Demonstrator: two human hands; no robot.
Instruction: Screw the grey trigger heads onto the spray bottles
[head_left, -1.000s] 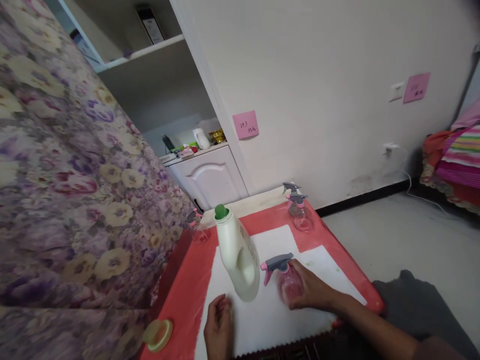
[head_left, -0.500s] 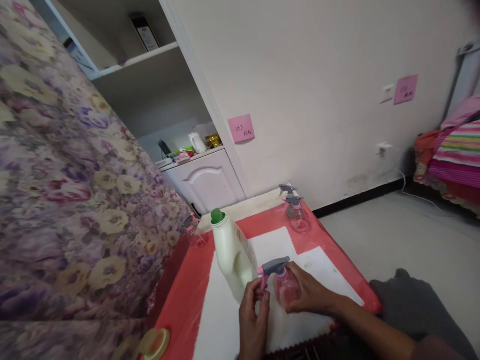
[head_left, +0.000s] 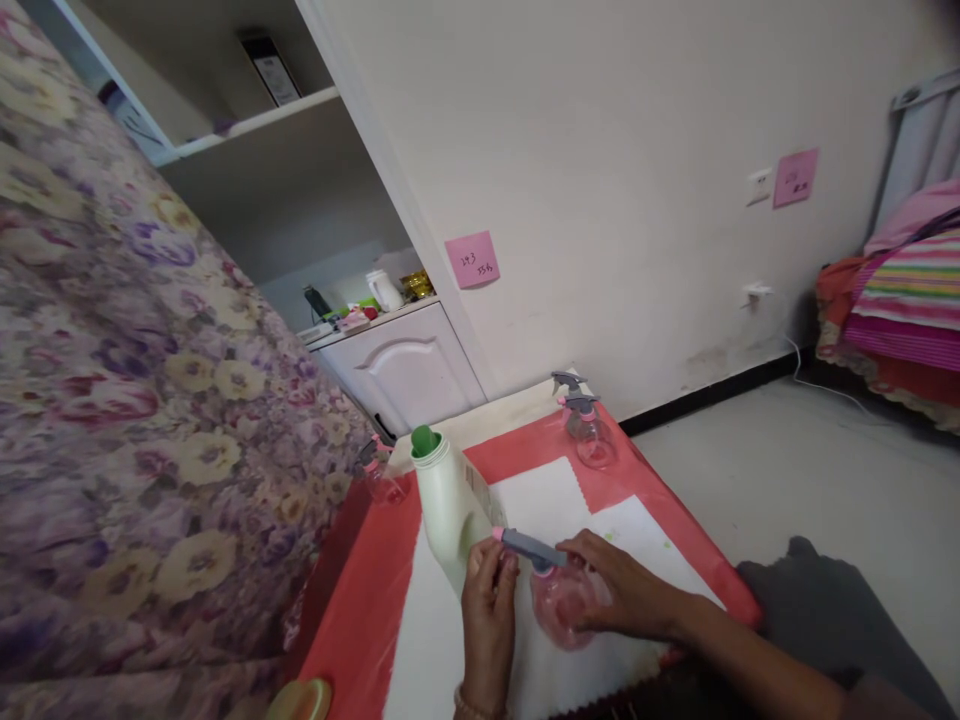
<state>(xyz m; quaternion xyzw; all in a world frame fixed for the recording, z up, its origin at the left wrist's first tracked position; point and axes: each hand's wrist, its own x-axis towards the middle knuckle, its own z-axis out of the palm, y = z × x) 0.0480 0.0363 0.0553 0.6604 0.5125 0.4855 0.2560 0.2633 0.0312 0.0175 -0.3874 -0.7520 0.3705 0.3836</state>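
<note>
A small clear pink spray bottle (head_left: 559, 605) with a grey trigger head (head_left: 529, 547) stands on a white cloth (head_left: 600, 510). My right hand (head_left: 622, 595) is wrapped round its body. My left hand (head_left: 487, 590) pinches the front of the grey head near its pink nozzle. Just behind my left hand stands a tall white jug (head_left: 444, 505) with a green spout, upright.
The white cloth lies on a red table (head_left: 652, 500). Two more spray bottles (head_left: 583, 435) stand at its far corner, another (head_left: 377, 476) at the left edge. A round yellow-green lid (head_left: 300, 700) lies near left. A flowered cover (head_left: 135, 420) fills the left.
My left hand rose from the cloth to the sprayer's head and took hold of it. The spray bottle tilted a little toward me in my right hand.
</note>
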